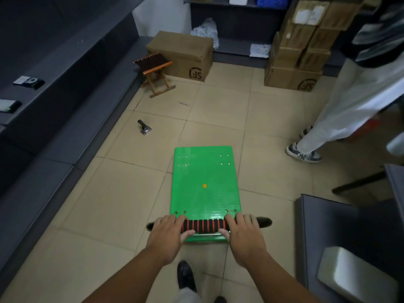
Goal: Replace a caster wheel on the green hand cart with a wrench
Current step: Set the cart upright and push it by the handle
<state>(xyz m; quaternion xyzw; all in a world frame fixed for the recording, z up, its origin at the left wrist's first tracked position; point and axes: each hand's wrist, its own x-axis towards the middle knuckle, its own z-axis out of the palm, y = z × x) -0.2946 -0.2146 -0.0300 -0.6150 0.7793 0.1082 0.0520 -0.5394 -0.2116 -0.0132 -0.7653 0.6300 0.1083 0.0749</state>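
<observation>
Green cart (204,182) sits on the tiled floor (109,204), deck up, with bolt holes at its far corners. Both hands grip the cart's striped black-and-red handle (204,225) at the near end. The left hand (169,231) is wrapped round the handle's left end and the right hand (242,232) round its right end, fingers curled over the top. A loose caster wheel (144,127) lies on the floor beyond the cart's far-left corner, well apart from it. The wrench (184,103) lies farther beyond the cart. A folding stool (156,73) stands past the wrench. Another person's legs (328,119) are right of the cart.
</observation>
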